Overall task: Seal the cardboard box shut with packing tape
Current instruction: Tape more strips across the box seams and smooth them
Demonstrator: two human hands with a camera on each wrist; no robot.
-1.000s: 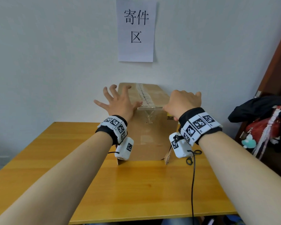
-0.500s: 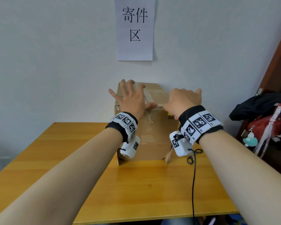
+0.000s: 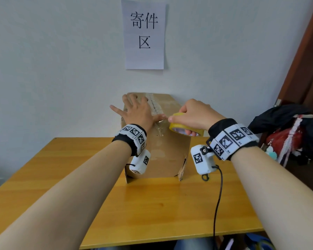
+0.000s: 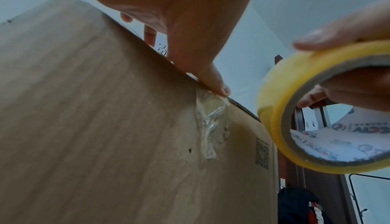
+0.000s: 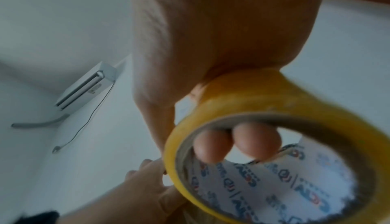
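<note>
A tall cardboard box (image 3: 167, 150) stands on the wooden table (image 3: 152, 210) against the wall, with clear tape along its top seam and a crumpled end stuck on its front face (image 4: 211, 124). My left hand (image 3: 137, 112) lies flat on the box top, fingers spread, thumb (image 4: 213, 80) pressing the tape at the front top edge. My right hand (image 3: 192, 116) grips a yellow roll of packing tape (image 3: 183, 128) just right of that thumb, fingers through the core (image 5: 236, 142), thumb on the outer face. The roll (image 4: 312, 110) hangs beside the box's upper right front edge.
A paper sign (image 3: 144, 33) hangs on the wall above the box. Dark clothing and a red bag (image 3: 287, 134) are piled at the right, beside a brown door frame. A black cable (image 3: 218, 201) runs from my right wrist across the table to its front edge.
My left hand slid right and further onto the box top, its thumb now on the tape at the edge. My right hand rose and turned, bringing the yellow roll into view.
</note>
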